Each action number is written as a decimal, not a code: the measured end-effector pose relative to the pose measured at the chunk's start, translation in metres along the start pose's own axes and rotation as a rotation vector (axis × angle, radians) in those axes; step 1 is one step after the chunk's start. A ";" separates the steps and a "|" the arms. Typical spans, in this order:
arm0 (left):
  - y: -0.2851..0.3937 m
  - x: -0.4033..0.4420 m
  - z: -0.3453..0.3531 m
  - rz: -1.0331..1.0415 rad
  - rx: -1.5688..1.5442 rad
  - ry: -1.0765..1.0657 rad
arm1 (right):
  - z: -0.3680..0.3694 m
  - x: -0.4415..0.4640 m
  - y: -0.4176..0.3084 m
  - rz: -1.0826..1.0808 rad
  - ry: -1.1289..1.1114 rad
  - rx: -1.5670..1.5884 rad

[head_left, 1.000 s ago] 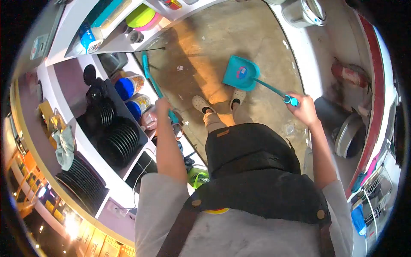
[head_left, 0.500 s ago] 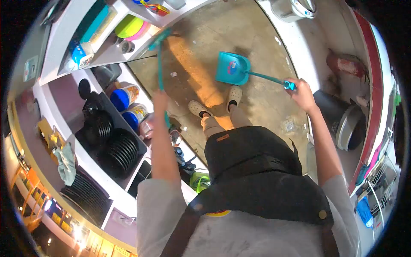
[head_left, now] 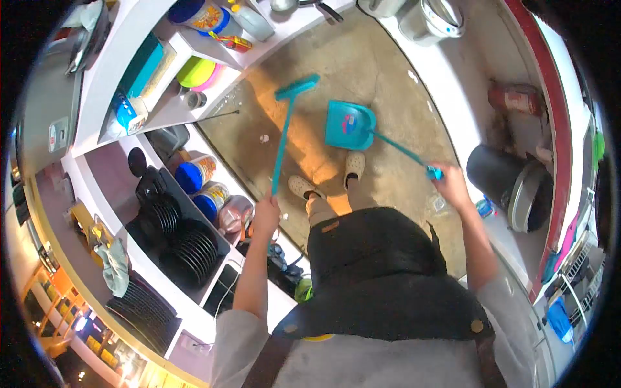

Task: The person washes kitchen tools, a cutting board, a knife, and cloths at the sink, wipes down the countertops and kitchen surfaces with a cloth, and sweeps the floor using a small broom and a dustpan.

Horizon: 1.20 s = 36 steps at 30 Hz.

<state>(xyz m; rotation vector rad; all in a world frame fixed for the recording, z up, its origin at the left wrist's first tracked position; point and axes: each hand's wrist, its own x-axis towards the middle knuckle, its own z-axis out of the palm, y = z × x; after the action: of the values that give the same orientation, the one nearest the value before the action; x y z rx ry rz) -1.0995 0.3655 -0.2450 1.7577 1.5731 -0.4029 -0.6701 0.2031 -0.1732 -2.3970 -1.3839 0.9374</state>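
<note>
My left hand (head_left: 266, 215) is closed around the handle of a teal broom (head_left: 285, 139). The broom's head (head_left: 297, 86) is out on the floor ahead of me, left of the dustpan. With my right hand (head_left: 451, 185) I grip the end of the long handle of a teal dustpan (head_left: 350, 125). The pan rests in front of my shoes (head_left: 354, 169), its open side toward the broom. Small white scraps (head_left: 264, 138) lie on the concrete floor (head_left: 381, 71), one of them left of the broom handle.
Shelving on my left holds stacked black plates (head_left: 189, 249), blue-lidded jars (head_left: 191, 176) and a lime-green plate (head_left: 196, 72). A thin dark rod (head_left: 217, 117) juts from it over the floor. Along the right wall are a black bin (head_left: 495, 169), a fire extinguisher (head_left: 515, 98) and a white bucket (head_left: 430, 24).
The broom has moved right, away from the shelf, its head now nearer the dustpan. My left hand is lower and further right. The dustpan has shifted slightly toward me.
</note>
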 end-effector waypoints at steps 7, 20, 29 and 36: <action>0.066 0.206 0.034 0.133 0.018 0.122 | -0.008 -0.067 0.020 0.109 0.148 0.120; 0.049 0.060 -0.052 0.290 0.402 -0.178 | -0.043 -0.104 0.051 0.264 0.246 0.109; 0.228 0.370 0.008 0.634 0.434 0.177 | -0.032 -0.131 0.064 0.410 0.343 0.100; 0.053 0.295 0.016 0.406 0.495 -0.010 | -0.030 -0.133 0.076 0.422 0.344 0.129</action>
<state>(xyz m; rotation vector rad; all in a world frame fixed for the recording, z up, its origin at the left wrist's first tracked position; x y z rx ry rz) -0.9855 0.5687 -0.4347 2.3821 1.1216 -0.6327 -0.6453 0.0547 -0.1305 -2.6378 -0.6924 0.6272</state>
